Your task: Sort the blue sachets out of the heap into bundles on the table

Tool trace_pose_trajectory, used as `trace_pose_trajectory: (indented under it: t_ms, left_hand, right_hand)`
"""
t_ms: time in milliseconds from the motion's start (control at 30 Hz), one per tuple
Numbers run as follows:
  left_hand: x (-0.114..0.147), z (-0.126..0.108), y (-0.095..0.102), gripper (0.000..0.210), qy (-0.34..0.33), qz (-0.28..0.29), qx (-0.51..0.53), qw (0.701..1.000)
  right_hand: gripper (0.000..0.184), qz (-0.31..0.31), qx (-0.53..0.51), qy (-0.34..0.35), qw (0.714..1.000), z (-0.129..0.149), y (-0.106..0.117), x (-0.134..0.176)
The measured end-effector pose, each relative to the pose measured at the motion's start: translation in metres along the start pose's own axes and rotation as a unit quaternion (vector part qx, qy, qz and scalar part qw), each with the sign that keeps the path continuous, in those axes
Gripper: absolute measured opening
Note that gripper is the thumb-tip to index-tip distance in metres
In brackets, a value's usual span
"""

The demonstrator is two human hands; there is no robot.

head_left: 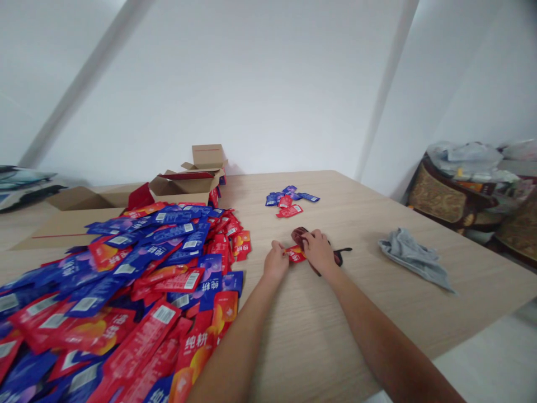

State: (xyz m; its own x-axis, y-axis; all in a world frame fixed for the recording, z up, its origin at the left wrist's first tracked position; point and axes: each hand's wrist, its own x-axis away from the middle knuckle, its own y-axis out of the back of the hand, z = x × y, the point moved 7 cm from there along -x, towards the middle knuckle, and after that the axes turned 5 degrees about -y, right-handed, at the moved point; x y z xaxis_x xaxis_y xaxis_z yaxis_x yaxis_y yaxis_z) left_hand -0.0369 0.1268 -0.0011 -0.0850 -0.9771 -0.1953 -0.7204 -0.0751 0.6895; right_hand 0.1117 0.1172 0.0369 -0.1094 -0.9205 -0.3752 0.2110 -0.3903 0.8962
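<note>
My left hand is closed, pinching the left end of a red sachet just above the table. Over the sachet's other end lies my right hand, its fingers curled onto a dark reddish-brown item with a black strap-like end. The right hand covers most of that item, so its kind is unclear. To the left spreads a big heap of red and blue sachets, some with barcodes up. Beyond my hands, a small group of blue and red sachets rests on the table.
Open cardboard boxes stand behind the heap, on the wooden table. A crumpled grey cloth lies to the right. Past the table's right edge are patterned chairs with plastic bags. A white wall rises behind.
</note>
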Motion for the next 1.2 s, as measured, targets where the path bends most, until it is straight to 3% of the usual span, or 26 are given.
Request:
trace_pose_trajectory:
  t_ms: [233, 300, 467, 533, 633, 700, 767, 867, 967, 1100, 1200]
  left_hand:
    - [0.009, -0.006, 0.001, 0.02, -0.008, 0.002, -0.029, 1.0]
    - [0.008, -0.006, 0.001, 0.02, -0.021, -0.001, -0.012, 1.0]
    - [0.004, -0.004, 0.003, 0.012, -0.06, -0.004, 0.073, 0.996]
    - [0.005, -0.006, 0.005, 0.017, -0.088, 0.016, 0.094, 0.992]
    - [0.01, -0.013, 0.006, 0.045, -0.14, 0.059, 0.074, 0.986]
    - [0.011, -0.015, 0.009, 0.044, -0.156, 0.051, 0.055, 0.985]
    - [0.008, -0.011, 0.012, 0.027, -0.128, 0.019, 0.07, 0.989]
    - [0.002, 0.005, 0.008, 0.043, -0.01, 0.019, 0.138, 0.99]
    - [0.002, 0.015, -0.004, 0.052, 0.08, 0.082, 0.182, 0.977]
    - [0.006, 0.015, -0.005, 0.053, 0.113, 0.097, 0.199, 0.969]
    - [0.007, 0.013, -0.005, 0.052, 0.118, 0.099, 0.196, 0.968]
  right_hand:
    - [0.028, 0.075, 0.003, 0.054, 0.996, 0.039, -0.006, 0.027]
    - [0.028, 0.083, 0.007, 0.029, 0.996, 0.03, -0.005, 0.021]
    - [0.031, 0.073, 0.051, -0.101, 0.991, -0.027, -0.003, -0.004]
    - [0.031, 0.062, 0.051, -0.108, 0.991, -0.037, -0.004, -0.006]
    - [0.031, 0.045, 0.021, -0.11, 0.993, -0.043, -0.007, -0.005]
    - [0.032, 0.038, -0.03, -0.123, 0.991, -0.049, -0.009, -0.006]
    - [0.034, 0.009, -0.106, -0.139, 0.985, -0.058, -0.006, -0.008]
    - [0.037, -0.09, -0.211, -0.127, 0.965, -0.062, 0.013, -0.01]
    - [0.036, -0.128, -0.241, -0.044, 0.961, -0.035, 0.03, -0.001]
    - [0.031, -0.015, -0.162, 0.099, 0.982, 0.031, 0.02, 0.022]
    - [0.029, 0.047, -0.069, 0.089, 0.993, 0.048, 0.004, 0.026]
